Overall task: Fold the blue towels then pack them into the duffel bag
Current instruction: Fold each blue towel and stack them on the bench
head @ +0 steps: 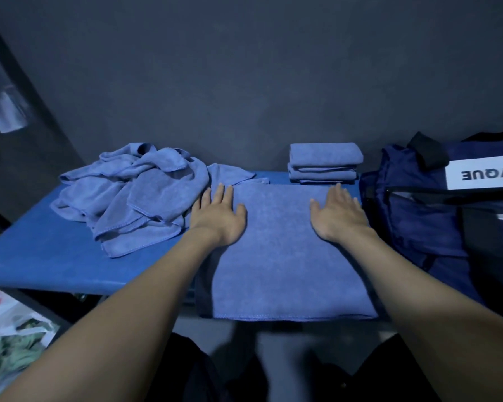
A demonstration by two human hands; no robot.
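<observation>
Pressing flat with fingers straight and gripping nothing, the left hand (218, 217) and right hand (339, 214) smooth the spread towel (282, 262) on the tabletop (41, 262), likely readying a fold, between crumpled towels (134, 195), folded stack (324, 163) and duffel bag (413, 204).

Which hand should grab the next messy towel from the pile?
Probably the left hand. It lies flat on the spread towel, right beside the crumpled towel pile. The right hand lies nearer the duffel bag.
</observation>
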